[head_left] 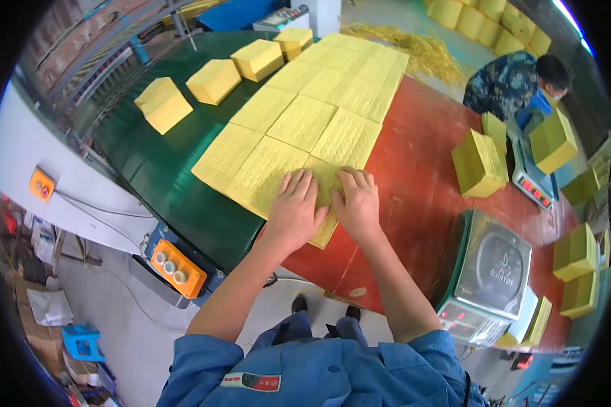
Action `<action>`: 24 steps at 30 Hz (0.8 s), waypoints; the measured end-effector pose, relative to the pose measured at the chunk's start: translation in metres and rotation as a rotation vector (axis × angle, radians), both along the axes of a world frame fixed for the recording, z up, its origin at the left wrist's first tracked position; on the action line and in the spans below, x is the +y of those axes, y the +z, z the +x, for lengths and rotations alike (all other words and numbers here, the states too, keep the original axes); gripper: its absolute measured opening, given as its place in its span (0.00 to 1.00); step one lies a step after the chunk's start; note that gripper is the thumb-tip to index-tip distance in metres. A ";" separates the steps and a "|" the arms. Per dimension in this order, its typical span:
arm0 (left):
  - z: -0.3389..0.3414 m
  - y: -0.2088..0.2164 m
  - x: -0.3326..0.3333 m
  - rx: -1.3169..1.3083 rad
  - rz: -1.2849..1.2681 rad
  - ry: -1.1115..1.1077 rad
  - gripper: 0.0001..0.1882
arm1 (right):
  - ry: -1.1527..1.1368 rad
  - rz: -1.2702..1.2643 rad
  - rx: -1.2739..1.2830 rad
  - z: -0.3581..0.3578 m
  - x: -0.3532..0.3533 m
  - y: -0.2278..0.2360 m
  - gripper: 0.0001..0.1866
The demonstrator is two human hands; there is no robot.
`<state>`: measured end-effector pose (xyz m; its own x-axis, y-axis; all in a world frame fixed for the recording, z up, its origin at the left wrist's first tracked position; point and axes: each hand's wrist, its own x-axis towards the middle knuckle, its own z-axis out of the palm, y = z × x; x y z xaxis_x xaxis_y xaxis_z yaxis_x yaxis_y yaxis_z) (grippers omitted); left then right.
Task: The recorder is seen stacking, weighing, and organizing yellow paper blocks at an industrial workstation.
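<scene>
Blocks of stacked yellow embossed paper point(302, 122) lie edge to edge in rows, running from in front of me to the far side. My left hand point(295, 207) rests palm down on the near end, fingers stretched over the sheets and thumb apart. Beside it, my right hand point(357, 203) lies at the right edge of the nearest stack point(324, 234), its thumb pointing toward the left hand. The fingers of both hands show, with nothing lifted in them. Part of the nearest stack is hidden under my hands.
Separate yellow stacks point(214, 81) line the green round table point(139, 152). On the red tabletop point(414, 183) stand a scale point(495, 264), a yellow block point(478, 163) and another scale point(536, 190). An orange button box point(176, 268) sits left. A co-worker point(506, 85) bends at the right.
</scene>
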<state>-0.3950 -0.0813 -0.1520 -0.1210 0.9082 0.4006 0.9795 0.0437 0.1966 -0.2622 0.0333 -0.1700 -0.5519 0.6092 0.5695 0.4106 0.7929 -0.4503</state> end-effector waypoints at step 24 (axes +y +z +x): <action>0.136 0.015 -0.064 -0.231 -0.149 -0.700 0.35 | -0.114 -1.755 1.242 0.190 -0.224 -0.071 0.24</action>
<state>-0.2595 -0.1456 -0.1370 0.4389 0.8462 0.3020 0.7225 -0.5322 0.4412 -0.0726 -0.1904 -0.2407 -0.3692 0.7666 -0.5254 -0.5929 -0.6296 -0.5021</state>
